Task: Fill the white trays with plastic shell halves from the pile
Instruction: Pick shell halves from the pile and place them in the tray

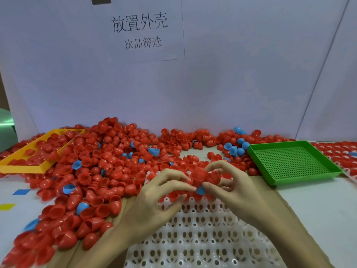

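A white tray (204,236) with rows of round pockets lies in front of me, its near pockets bare. Behind and left of it spreads a big pile of red shell halves (108,167) with a few blue ones mixed in. My left hand (160,198) and my right hand (229,188) meet over the tray's far edge. Together their fingertips pinch a cluster of red shell halves (202,176). A blue shell half (200,190) sits just under the two thumbs. Several red halves lie on the tray's far row, partly hidden by my fingers.
A green perforated tray (289,163) stands to the right, holding nothing. A yellow tray (21,168) at the far left holds several red halves. Another white tray (345,153) filled with red halves lies at the far right. A white board with a paper sign (143,29) closes the back.
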{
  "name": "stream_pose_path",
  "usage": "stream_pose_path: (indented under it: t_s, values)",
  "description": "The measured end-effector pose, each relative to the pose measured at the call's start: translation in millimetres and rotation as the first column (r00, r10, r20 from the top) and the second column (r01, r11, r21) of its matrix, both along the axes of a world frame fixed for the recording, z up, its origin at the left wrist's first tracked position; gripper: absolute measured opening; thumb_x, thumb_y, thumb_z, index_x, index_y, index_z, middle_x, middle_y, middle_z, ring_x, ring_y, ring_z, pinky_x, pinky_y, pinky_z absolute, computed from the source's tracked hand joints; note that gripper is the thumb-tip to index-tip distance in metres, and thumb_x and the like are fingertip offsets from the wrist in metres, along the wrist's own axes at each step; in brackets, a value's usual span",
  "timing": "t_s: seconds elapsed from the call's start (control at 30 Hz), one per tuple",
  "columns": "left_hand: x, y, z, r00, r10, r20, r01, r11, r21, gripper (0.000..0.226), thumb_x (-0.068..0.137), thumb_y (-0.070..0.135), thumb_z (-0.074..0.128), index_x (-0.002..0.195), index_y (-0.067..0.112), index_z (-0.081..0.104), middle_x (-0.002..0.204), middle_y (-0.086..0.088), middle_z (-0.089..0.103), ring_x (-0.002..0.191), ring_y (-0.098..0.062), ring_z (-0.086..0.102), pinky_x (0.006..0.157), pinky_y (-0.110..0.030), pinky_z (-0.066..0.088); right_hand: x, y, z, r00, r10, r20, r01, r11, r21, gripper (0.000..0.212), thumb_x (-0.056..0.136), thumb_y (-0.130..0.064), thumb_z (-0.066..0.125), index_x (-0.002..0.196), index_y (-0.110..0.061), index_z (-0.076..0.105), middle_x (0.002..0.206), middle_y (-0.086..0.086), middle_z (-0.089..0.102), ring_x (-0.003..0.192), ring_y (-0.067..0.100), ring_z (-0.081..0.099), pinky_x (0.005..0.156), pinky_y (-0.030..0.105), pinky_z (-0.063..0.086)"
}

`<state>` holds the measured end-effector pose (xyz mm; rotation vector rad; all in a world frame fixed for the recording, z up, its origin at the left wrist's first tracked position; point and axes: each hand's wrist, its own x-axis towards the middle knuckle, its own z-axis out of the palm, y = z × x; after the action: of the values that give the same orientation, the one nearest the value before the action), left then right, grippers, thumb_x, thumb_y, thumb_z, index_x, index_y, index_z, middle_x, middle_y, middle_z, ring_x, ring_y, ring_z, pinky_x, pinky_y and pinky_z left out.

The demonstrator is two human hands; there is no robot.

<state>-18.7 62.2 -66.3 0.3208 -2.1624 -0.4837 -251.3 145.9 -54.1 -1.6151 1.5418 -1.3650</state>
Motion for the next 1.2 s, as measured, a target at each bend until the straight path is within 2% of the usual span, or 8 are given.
stream_pose_path:
  t_s: [0.13,0.3,0.4,0.5,0.67,0.8,1.07,1.2]
  values:
    - [5.9,-7.6,1.3,0.998,-0.003,-0.062,0.019,0.966,0.259,0.056,0.094,0.011,0.076,0.142,0.034,0.058,0.142,0.006,0.053,0.127,-0.023,0.063,0.108,-0.030,0.052,-5.4,-8.8,7.0,0.997,-0.072,-0.018,0.072,0.997,-0.006,0.030,0.090,-0.029,0.082,0.114,-0.041,0.068,0.108,-0.008,0.069,0.075,0.021,0.079,0.070,0.040,0.066]
    - [12.4,-15.8,0.0,0.993,0.006,-0.119,0.046,0.902,0.429,0.057,0.093,0.007,0.075,0.140,0.034,0.057,0.132,0.001,0.062,0.129,-0.027,0.063,0.109,-0.034,0.052,-11.7,-43.5,25.1,0.983,-0.185,0.007,0.185,0.981,-0.057,0.028,0.091,-0.026,0.081,0.113,-0.037,0.066,0.101,-0.001,0.074,0.073,0.011,0.078,0.070,0.025,0.064]
    - [13.9,-17.0,-1.3,0.989,-0.010,-0.146,0.080,0.872,0.483,0.056,0.094,0.001,0.074,0.139,0.030,0.059,0.126,-0.003,0.067,0.130,-0.029,0.062,0.110,-0.033,0.051,-16.6,-63.9,34.2,0.978,-0.208,0.033,0.209,0.978,-0.023,0.057,0.095,-0.025,0.077,0.144,-0.039,0.053,0.128,0.005,0.065,0.091,0.001,0.076,0.078,0.014,0.058]
    - [13.9,-16.7,-1.6,0.985,-0.014,-0.174,0.102,0.856,0.507,0.053,0.094,-0.001,0.073,0.137,0.027,0.060,0.122,-0.005,0.068,0.128,-0.029,0.063,0.108,-0.031,0.052,-17.3,-71.2,34.2,0.991,-0.131,0.008,0.130,0.989,0.074,0.078,0.101,-0.011,0.069,0.161,-0.044,0.030,0.158,0.015,0.042,0.108,0.012,0.075,0.098,0.033,0.060]
    - [12.6,-15.4,-1.4,0.973,-0.029,-0.228,0.151,0.831,0.536,0.049,0.094,0.002,0.072,0.135,0.026,0.061,0.118,-0.008,0.068,0.128,-0.031,0.063,0.106,-0.029,0.053,2.3,-51.4,28.7,0.998,0.035,-0.053,-0.030,0.995,0.091,0.040,0.104,-0.015,0.064,0.140,-0.031,0.061,0.130,0.006,0.072,0.103,0.013,0.077,0.091,0.034,0.064]
    - [11.0,-13.0,-1.2,0.971,-0.036,-0.236,0.162,0.828,0.538,0.049,0.094,-0.001,0.072,0.136,0.024,0.061,0.114,-0.007,0.068,0.127,-0.031,0.063,0.105,-0.030,0.054,19.3,-23.0,31.2,0.969,0.228,-0.094,-0.212,0.965,0.154,0.036,0.097,-0.027,0.074,0.132,-0.032,0.068,0.117,-0.012,0.076,0.102,0.009,0.076,0.090,0.027,0.062]
    - [7.0,-4.8,-1.8,0.985,-0.047,-0.169,0.131,0.837,0.531,0.047,0.095,0.013,0.075,0.137,0.028,0.060,0.125,-0.004,0.068,0.130,-0.030,0.061,0.105,-0.033,0.054,18.9,0.7,20.4,0.976,0.136,-0.172,-0.126,0.990,0.067,0.030,0.091,-0.021,0.081,0.116,-0.034,0.074,0.110,-0.018,0.075,0.102,0.007,0.073,0.089,0.028,0.061]
    - [4.1,0.8,-2.1,0.992,0.009,-0.125,0.061,0.837,0.544,0.032,0.096,0.027,0.077,0.126,0.030,0.068,0.113,0.003,0.072,0.110,-0.024,0.072,0.093,-0.028,0.060,19.2,5.5,15.9,0.987,0.118,-0.112,-0.110,0.991,0.081,0.017,0.097,-0.032,0.071,0.112,-0.026,0.076,0.101,-0.009,0.078,0.094,0.011,0.075,0.083,0.028,0.062]
